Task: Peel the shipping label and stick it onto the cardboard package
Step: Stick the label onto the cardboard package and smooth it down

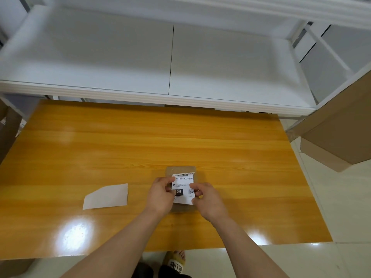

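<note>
Shipping label (pixel 183 186) on cardboard package (pixel 180 169), between both hands | left hand (pixel 160 194) at label's 8 o'clock, pinching left edge | right hand (pixel 208 199) at 4 o'clock, pinching right edge | backing paper (pixel 106 196) at 9 o'clock, apart

A white shelf (pixel 100 57) stands behind the orange table (pixel 120 141), a large carton (pixel 341 127) beside.
</note>
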A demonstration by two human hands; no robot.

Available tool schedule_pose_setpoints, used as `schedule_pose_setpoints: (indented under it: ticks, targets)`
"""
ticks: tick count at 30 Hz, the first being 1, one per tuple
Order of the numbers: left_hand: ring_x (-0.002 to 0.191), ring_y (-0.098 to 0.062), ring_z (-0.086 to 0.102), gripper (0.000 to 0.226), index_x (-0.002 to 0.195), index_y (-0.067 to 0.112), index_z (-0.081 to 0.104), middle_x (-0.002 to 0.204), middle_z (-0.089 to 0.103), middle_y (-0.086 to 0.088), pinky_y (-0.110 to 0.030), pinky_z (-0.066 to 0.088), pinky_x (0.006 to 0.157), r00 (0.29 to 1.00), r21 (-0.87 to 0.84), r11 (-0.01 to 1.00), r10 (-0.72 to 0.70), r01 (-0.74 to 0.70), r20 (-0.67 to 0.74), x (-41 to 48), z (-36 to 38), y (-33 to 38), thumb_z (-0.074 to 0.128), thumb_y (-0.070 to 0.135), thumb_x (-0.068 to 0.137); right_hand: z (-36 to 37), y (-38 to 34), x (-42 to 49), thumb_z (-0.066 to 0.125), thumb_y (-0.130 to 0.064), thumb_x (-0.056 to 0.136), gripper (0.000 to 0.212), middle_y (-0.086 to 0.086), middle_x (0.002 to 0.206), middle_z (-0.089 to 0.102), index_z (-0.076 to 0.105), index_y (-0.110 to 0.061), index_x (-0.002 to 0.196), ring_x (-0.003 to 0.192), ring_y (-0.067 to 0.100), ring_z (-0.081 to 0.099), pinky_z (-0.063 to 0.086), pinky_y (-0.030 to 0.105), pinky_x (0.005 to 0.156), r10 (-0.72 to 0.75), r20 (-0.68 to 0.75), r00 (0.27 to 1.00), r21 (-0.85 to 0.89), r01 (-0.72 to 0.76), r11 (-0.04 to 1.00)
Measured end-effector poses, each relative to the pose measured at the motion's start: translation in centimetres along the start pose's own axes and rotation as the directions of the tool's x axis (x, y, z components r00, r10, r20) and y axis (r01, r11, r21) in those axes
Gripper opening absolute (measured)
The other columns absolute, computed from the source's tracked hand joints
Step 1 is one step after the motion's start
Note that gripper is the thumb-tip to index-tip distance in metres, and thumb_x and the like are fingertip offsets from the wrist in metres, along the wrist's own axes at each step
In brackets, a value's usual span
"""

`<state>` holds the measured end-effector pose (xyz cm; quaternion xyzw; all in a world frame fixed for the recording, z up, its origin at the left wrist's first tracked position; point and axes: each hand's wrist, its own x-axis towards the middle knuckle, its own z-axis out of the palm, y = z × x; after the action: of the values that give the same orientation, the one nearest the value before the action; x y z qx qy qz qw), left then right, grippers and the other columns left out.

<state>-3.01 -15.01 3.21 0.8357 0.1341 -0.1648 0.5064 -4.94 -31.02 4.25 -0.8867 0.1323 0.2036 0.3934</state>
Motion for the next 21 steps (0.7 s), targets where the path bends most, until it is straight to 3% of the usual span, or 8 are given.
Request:
schedule_pose_setpoints:
  ticks: [8, 21]
  targets:
    - [0.097, -0.014, 0.057, 0.040, 0.132, 0.010, 0.062, 0.127, 0.051, 0.000, -0.025, 0.050, 0.084, 1.000, 0.016, 1.000, 0.013, -0.013, -0.002, -0.01, -0.06, 0.04, 0.056, -0.005, 0.095, 0.03, -0.15, 0.15, 0.056, 0.004, 0.089, 0.052, 0.004, 0.131, 0.053, 0.059, -0.017, 0.137, 0.099, 0.010, 0.053, 0.050, 0.025, 0.090, -0.028, -0.010, 1.000, -0.027, 0.028, 0.999]
    - [0.100, -0.016, 0.059, 0.037, 0.132, 0.012, 0.062, 0.131, 0.053, -0.003, -0.029, 0.053, 0.088, 1.000, 0.031, 1.000, 0.007, -0.007, -0.014, 0.26, -0.21, -0.21, 0.057, 0.001, 0.096, 0.02, 0.01, 0.29, 0.057, 0.003, 0.089, 0.050, 0.003, 0.132, 0.055, 0.061, -0.017, 0.135, 0.098, 0.009, 0.054, 0.048, 0.020, 0.087, -0.044, -0.016, 0.999, -0.037, 0.043, 0.998]
